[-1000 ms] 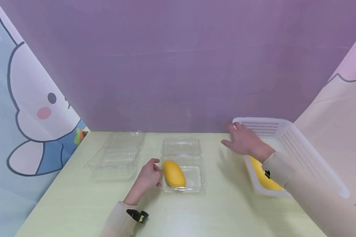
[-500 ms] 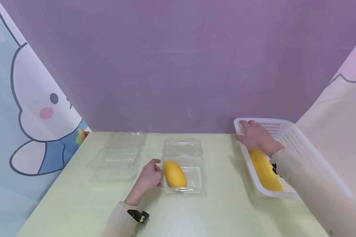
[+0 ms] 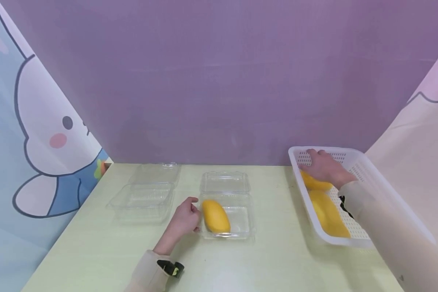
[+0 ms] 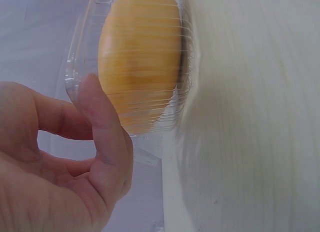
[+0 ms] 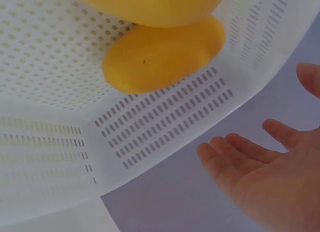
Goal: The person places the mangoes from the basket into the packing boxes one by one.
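Head view: L hand [image 3: 184, 219] rests on table [image 3: 95, 251] w/ thumb and fingers loosely curved against the 9 o'clock wall of the open clear box [image 3: 241, 215], not closed round it; mango [image 3: 215, 215] lies inside. R hand [image 3: 325, 166], fingers spread and relaxed, hovers over the far mango [image 3: 315, 183] in white basket [image 3: 368, 178] at 3 o'clock; contact can't be told. Near mango [image 3: 328, 215] lies alongside. A second clear box [image 3: 142, 194] sits at 10 o'clock.
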